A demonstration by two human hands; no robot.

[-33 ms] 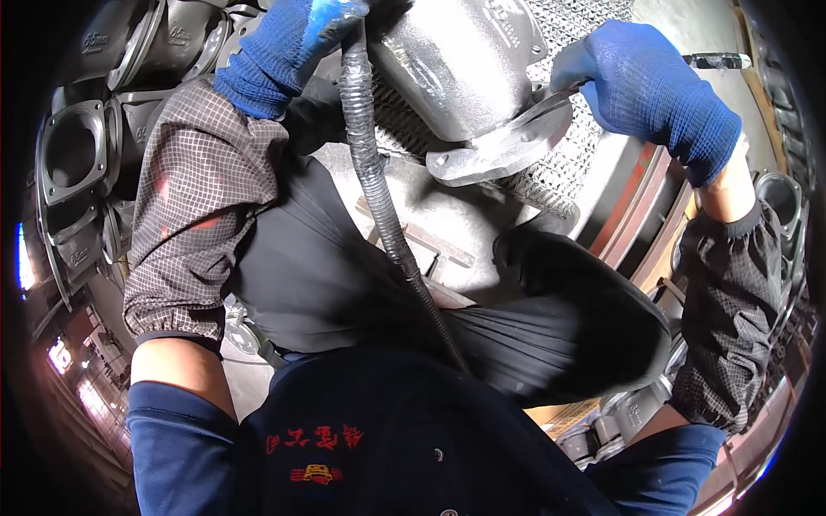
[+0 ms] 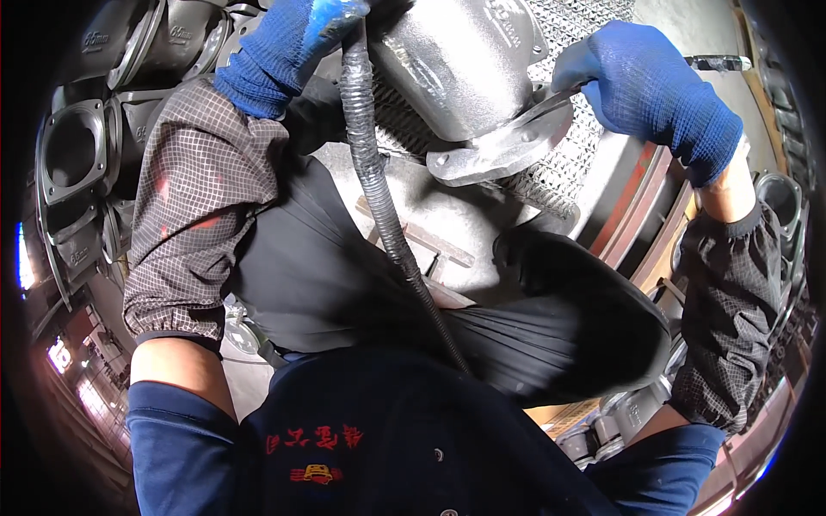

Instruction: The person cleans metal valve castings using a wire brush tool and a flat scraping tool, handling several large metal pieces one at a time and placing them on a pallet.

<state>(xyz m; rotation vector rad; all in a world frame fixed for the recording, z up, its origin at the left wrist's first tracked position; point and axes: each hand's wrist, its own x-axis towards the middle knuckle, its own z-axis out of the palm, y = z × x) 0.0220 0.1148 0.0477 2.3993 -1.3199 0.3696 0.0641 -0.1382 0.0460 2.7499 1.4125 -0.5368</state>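
A grey cast-metal pipe fitting (image 2: 452,73) lies tilted on a textured metal mesh, its flat flange (image 2: 495,155) facing me with bolt holes showing. My left hand (image 2: 314,34), in a blue glove, is closed at the top edge around the upper end of a ribbed silver-grey hose (image 2: 370,163). Whatever the hose feeds is cut off by the frame. My right hand (image 2: 637,82), also gloved in blue, grips a thin flat metal tool (image 2: 551,105) that lies against the flange. A black-and-white end (image 2: 721,62) sticks out behind that hand, seemingly part of the same tool.
Several similar castings (image 2: 73,150) are stacked at the left, and more (image 2: 779,193) stand at the right rim. The mesh (image 2: 568,163) lies under the fitting. Reddish metal rails (image 2: 632,202) run beside my right knee. The hose passes down across my lap.
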